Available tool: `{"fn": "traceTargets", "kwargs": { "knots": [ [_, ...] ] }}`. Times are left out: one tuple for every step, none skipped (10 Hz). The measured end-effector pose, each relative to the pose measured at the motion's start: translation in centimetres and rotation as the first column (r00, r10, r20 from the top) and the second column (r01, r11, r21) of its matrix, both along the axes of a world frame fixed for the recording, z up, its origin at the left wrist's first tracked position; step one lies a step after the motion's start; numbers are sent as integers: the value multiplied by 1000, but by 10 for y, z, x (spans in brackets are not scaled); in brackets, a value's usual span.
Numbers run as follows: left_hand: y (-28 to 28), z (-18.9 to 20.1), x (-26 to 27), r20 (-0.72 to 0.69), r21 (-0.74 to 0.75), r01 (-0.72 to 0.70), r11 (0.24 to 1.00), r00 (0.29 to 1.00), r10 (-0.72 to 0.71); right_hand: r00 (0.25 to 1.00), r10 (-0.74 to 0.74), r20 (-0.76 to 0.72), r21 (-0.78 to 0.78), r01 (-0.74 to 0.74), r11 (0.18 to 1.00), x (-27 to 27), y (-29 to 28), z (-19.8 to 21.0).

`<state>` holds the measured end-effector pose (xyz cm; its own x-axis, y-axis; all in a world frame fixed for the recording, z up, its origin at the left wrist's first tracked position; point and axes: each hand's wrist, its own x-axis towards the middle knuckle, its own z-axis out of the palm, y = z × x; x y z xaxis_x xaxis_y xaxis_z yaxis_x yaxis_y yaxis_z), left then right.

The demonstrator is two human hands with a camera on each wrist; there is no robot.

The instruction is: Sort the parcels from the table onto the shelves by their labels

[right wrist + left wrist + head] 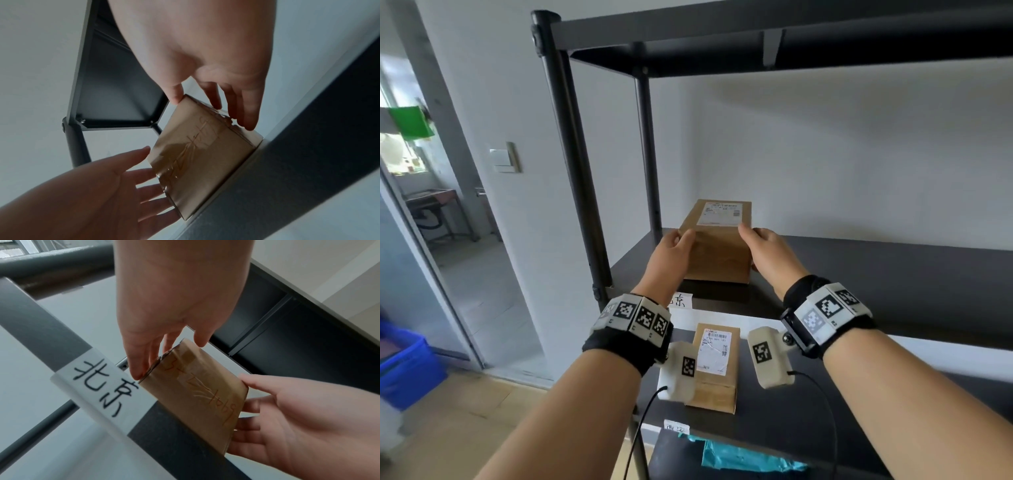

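Nearest in the head view, at 6 o'clock, a teal plastic mailer (743, 457) is seen on the lowest visible shelf, its lower end cut off by the frame edge. Above it, a brown cardboard parcel (714, 370) with a white shipping label lies on the middle shelf (893, 387), partly covered by the wrist-worn cameras. A handwritten tag (676, 428) on that shelf's front edge is too small to be read.

Farther off, at the centre, a second brown cardboard box (717, 243) is set on the upper shelf (876, 267), near its left front corner. It is flanked by the left hand (671, 253) at 9 o'clock and the right hand (767, 253) at 3 o'clock. A shipping label on its top is shown only in the head view; its print cannot be made out.

The hand-to-box contact is shown only by the wrist views. In the left wrist view, the left hand's fingertips (137, 371) are laid straight against the box's side, thumb on the opposite edge. In the right wrist view, the right hand's fingers (246, 120) are likewise extended along the other side. Neither hand is curled around the box; whether it is squeezed cannot be told.

The shelf tag (96, 391), half hidden behind the left wrist in the head view, is read as 北京 in the left wrist view. Orange handwriting under tape on the box's near face is seen only in the wrist views and is illegible.
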<state>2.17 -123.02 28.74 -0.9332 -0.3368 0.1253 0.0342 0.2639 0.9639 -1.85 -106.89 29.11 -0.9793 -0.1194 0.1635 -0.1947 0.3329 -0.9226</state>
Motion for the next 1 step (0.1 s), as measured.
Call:
{"fn": "traceTargets", "kwargs": {
  "knots": [
    [-11, -6, -1, 6, -26, -9, 1000, 1000, 9, 997, -64, -32, -24, 63, 998, 8, -5, -1]
  ]
}}
